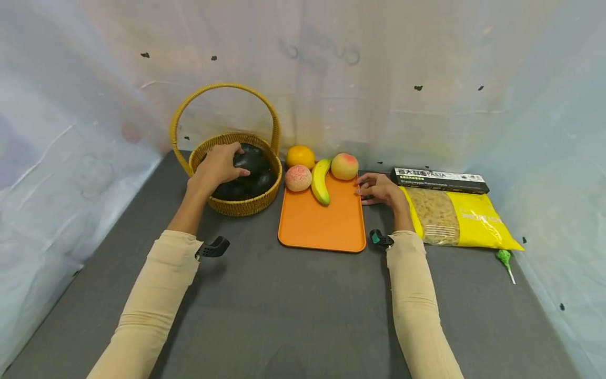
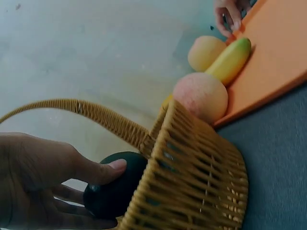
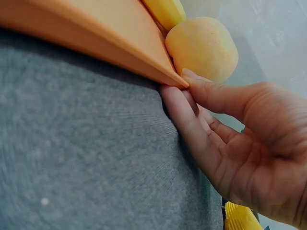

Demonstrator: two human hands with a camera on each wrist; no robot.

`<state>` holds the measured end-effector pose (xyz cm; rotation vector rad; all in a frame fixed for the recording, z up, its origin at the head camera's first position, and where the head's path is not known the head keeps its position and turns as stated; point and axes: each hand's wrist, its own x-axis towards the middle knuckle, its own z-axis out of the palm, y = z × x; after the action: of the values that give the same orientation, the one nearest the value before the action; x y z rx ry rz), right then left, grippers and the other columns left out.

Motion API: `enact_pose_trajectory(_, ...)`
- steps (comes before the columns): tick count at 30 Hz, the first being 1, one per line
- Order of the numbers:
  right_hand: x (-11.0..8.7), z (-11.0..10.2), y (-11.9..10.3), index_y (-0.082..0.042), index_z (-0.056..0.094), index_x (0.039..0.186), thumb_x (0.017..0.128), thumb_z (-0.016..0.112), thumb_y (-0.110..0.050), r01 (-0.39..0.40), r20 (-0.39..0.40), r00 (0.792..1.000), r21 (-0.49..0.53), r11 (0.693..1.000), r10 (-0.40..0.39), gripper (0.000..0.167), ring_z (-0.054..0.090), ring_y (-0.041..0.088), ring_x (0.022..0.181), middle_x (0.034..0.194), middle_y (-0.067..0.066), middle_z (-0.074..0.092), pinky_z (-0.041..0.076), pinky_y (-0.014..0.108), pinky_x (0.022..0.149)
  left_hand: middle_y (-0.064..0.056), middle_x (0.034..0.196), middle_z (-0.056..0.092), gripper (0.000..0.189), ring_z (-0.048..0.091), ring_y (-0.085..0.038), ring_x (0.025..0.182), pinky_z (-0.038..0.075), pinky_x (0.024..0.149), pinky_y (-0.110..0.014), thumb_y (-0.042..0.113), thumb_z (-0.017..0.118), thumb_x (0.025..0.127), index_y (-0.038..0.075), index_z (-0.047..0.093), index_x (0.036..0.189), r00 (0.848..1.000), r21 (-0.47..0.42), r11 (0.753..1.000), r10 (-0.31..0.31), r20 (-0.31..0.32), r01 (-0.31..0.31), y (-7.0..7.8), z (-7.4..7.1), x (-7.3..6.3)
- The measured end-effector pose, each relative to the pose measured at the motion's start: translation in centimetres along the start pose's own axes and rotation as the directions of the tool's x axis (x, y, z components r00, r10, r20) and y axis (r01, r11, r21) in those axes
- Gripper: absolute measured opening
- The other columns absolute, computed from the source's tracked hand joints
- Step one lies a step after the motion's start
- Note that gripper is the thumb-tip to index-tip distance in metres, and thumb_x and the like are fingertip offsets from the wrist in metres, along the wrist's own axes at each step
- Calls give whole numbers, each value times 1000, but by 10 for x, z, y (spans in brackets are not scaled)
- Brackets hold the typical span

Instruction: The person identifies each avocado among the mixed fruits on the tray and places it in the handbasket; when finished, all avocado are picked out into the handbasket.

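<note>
At the back left stands a wicker basket [image 1: 242, 208] with a tall handle, holding several dark, glossy avocados. Reaching in over its rim, my left hand [image 1: 215, 166] grips one avocado [image 2: 117, 184], thumb on its upper side and fingers around the other. My right hand [image 1: 382, 190] pinches the far right corner of the orange tray [image 1: 322, 230], its thumb on top in the right wrist view. On the tray's far part lie a banana [image 1: 320, 185], a speckled pink peach [image 1: 298, 178] and a yellow-red peach [image 1: 344, 166]. An orange [image 1: 300, 156] sits behind the pink peach.
Right of my right hand lie a black pasta box [image 1: 440, 181] and a yellow bag of pasta [image 1: 466, 220]. A green lollipop [image 1: 504, 257] rests near the table's right edge. Plastic sheeting [image 1: 341, 79] hangs close behind the basket and tray.
</note>
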<state>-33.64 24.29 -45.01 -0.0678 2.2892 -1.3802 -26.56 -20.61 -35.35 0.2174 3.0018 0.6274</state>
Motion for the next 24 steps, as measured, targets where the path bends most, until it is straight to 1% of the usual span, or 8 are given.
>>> enact_pose_trajectory(5, -2, 2, 1, -2, 58, 140, 99, 72, -8, -15, -3, 1000, -2, 1000, 15, 44, 71, 13, 87, 105, 4, 66, 66, 37, 83, -28, 139, 59, 58, 59, -48, 123, 51, 102, -60, 27, 80, 94, -1, 54, 138, 999, 44, 999, -2, 34, 0, -11, 4, -2)
enact_pose_trajectory(8, -4, 2, 2, -3, 58, 139, 99, 72, -8, -27, -11, 1000, -2, 1000, 27, 43, 71, 14, 87, 105, 4, 65, 66, 37, 83, -27, 142, 60, 60, 58, -48, 125, 50, 104, -60, 29, 80, 95, 0, 54, 140, 998, 69, 998, -12, 59, 8, -11, 4, -4)
enact_pose_trajectory(10, -5, 0, 2, -3, 58, 139, 99, 72, -7, -24, -16, 1000, 3, 1000, 24, 43, 71, 14, 87, 105, 4, 66, 66, 37, 83, -26, 144, 59, 60, 57, -48, 126, 50, 105, -60, 29, 79, 95, 0, 54, 142, 998, 79, 997, -17, 59, 12, -11, 5, -5)
enact_pose_trajectory(15, -6, 0, 6, -2, 57, 140, 98, 72, -7, -11, -15, 1000, 21, 1000, 11, 44, 71, 13, 86, 104, 4, 67, 66, 35, 80, -25, 147, 57, 60, 57, -47, 127, 50, 105, -59, 28, 77, 97, 0, 52, 144, 997, 71, 997, -19, 74, 14, -11, 8, -4)
enact_pose_trajectory(19, -4, 3, 5, -1, 56, 141, 98, 72, -7, -13, -14, 1000, 13, 1000, 13, 46, 71, 13, 85, 101, 2, 66, 66, 36, 81, -29, 147, 56, 62, 53, -50, 132, 48, 107, -61, 29, 76, 97, -3, 52, 144, 994, 70, 997, 7, 106, -15, -16, 4, -2)
enact_pose_trajectory(21, -3, 6, -2, -1, 56, 140, 99, 71, -7, -4, -15, 1000, -15, 1000, 4, 44, 70, 14, 86, 101, 3, 63, 66, 38, 82, -32, 145, 56, 63, 49, -52, 135, 45, 111, -63, 30, 77, 97, -5, 53, 144, 994, 93, 995, 29, 109, -40, -17, -2, -1)
enact_pose_trajectory(23, -1, 10, -12, 1, 54, 140, 101, 68, -7, 40, 13, 999, -123, 992, -39, 42, 69, 18, 88, 102, 10, 61, 66, 40, 81, -33, 145, 54, 66, 46, -54, 138, 41, 114, -65, 31, 77, 96, -6, 53, 145, 995, 113, 992, 39, 90, -49, -13, -11, -2)
enact_pose_trajectory(24, 0, 13, -19, 2, 51, 142, 103, 65, -8, 59, 42, 998, -193, 979, -52, 43, 68, 22, 90, 105, 15, 59, 66, 41, 81, -33, 146, 53, 66, 44, -53, 138, 40, 115, -65, 31, 77, 97, -6, 52, 145, 996, 122, 991, 43, 75, -52, -9, -15, -3)
